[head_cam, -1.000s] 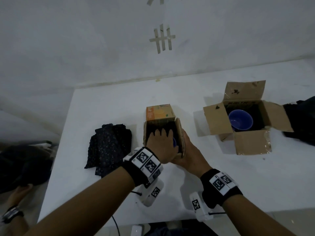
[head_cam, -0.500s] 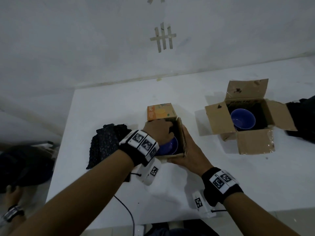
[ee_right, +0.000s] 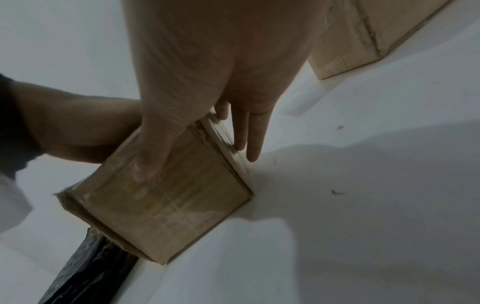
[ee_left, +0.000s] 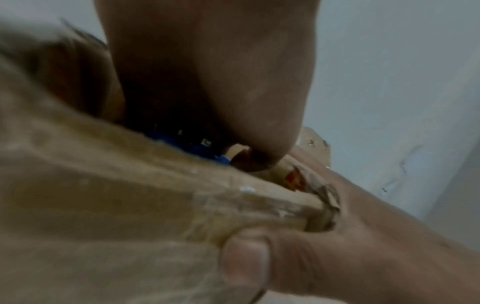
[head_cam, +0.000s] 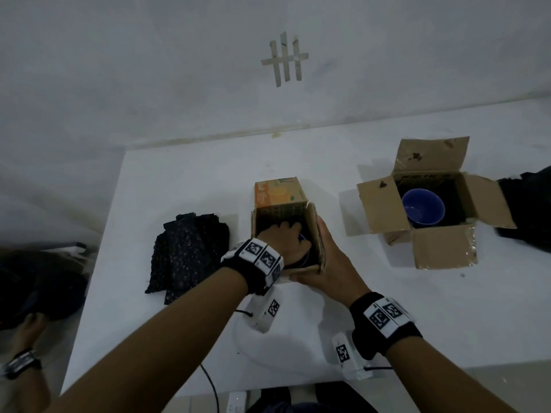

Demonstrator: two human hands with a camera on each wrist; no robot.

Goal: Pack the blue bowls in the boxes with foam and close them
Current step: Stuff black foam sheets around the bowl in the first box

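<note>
A small cardboard box (head_cam: 316, 234) with an orange far flap stands mid-table. My left hand (head_cam: 283, 236) reaches down into it, over a blue bowl (head_cam: 304, 238) of which only a sliver shows; the fingertips are hidden in the dark interior. The left wrist view shows the bowl's blue rim (ee_left: 197, 149) under my palm. My right hand (head_cam: 331, 257) braces the box's near right corner, thumb on the near wall, straight fingers (ee_right: 253, 139) along the right wall. To the right, a larger open box (head_cam: 441, 248) holds a second blue bowl (head_cam: 423, 208) on dark lining.
A pile of black foam (head_cam: 187, 251) lies left of the small box. More dark material (head_cam: 527, 213) sits at the table's right edge. The wall runs along the table's far side. Another person's hand (head_cam: 21, 353) is low at the left, off the table.
My left hand lay flat in the small box, slid left and uncovered the bowl, and now reaches deeper over it. The right hand stays on the box corner.
</note>
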